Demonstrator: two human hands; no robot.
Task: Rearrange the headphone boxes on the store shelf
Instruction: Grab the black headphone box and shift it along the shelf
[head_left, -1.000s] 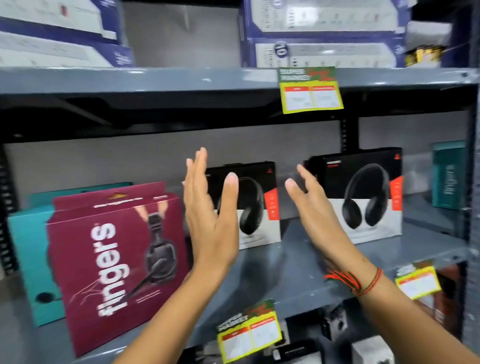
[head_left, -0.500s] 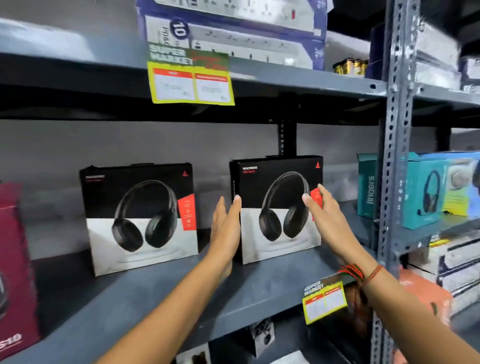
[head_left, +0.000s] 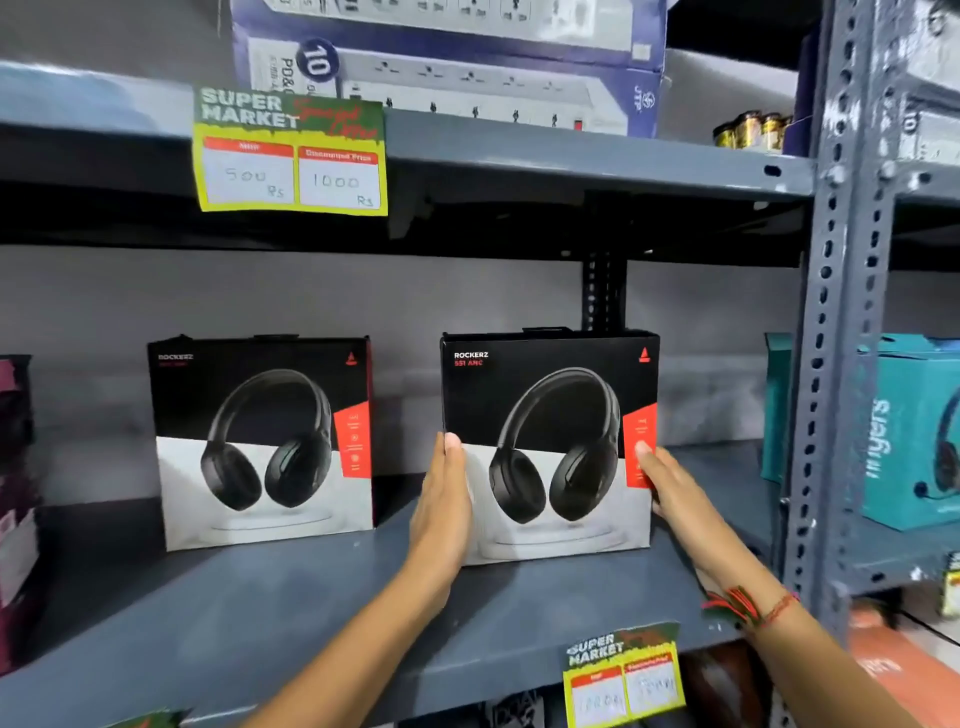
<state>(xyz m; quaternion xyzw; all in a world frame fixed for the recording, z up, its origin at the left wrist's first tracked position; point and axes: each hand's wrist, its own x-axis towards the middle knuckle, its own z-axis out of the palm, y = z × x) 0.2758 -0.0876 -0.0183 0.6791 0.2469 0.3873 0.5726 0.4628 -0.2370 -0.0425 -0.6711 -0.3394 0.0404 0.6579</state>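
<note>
Hands, left (head_left: 441, 512) and right (head_left: 675, 493), clasp right headphone box (head_left: 550, 447) on shelf (head_left: 260, 613).

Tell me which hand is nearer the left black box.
Left. The left hand lies on the right box's left edge, across a gap from the left box; the right hand holds the far right edge.

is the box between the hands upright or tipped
Upright: the right box stands on the shelf, front facing out.
</note>
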